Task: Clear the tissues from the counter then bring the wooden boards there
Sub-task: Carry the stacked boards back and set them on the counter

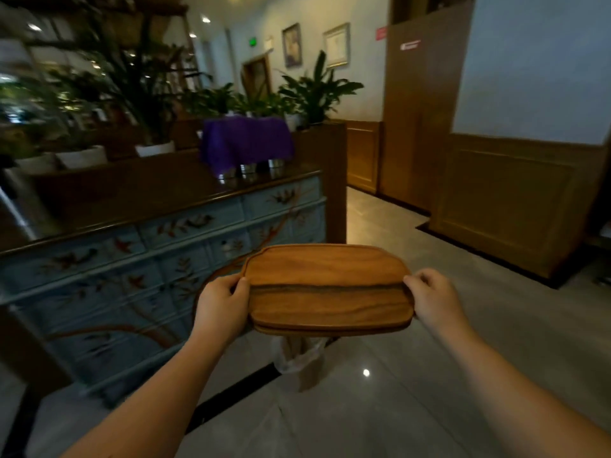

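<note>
I hold a stack of brown wooden boards flat in front of me, above the floor. My left hand grips the stack's left end and my right hand grips its right end, thumbs on top. The top board has a dark grain stripe across its middle; at least one more board edge shows beneath it. The counter, a dark wooden top on a blue cabinet painted with birds and branches, stands to my left. No tissues are visible on the part of the counter that I see.
A purple cloth covers metal containers at the counter's far end. Potted plants line the ledge behind it. A bin with a plastic liner stands on the floor under the boards. Wood-panelled walls run along the right.
</note>
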`<action>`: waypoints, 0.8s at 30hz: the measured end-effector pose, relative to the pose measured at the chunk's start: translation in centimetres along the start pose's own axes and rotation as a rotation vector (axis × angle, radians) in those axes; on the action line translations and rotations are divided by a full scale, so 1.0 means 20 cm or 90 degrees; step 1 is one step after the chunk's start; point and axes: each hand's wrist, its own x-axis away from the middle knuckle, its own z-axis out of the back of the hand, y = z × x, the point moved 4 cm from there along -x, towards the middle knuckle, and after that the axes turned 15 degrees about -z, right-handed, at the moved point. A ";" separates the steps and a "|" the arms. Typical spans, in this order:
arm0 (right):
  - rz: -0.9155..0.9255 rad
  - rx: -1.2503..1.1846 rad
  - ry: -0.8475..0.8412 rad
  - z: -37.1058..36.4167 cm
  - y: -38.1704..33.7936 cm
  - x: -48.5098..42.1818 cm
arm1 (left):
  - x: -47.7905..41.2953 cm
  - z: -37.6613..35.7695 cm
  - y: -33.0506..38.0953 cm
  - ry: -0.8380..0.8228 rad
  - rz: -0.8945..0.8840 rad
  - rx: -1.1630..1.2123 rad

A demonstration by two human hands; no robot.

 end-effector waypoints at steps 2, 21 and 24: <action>0.021 0.008 -0.049 -0.16 -0.11 -0.18 | -0.13 0.04 -0.07 0.027 0.034 -0.003; 0.131 0.063 -0.313 -1.94 -0.84 -0.82 | -0.76 0.74 -1.15 0.259 0.219 -0.064; 0.141 0.074 -0.311 -2.25 -0.95 -0.86 | -0.93 0.90 -1.37 0.266 0.213 -0.059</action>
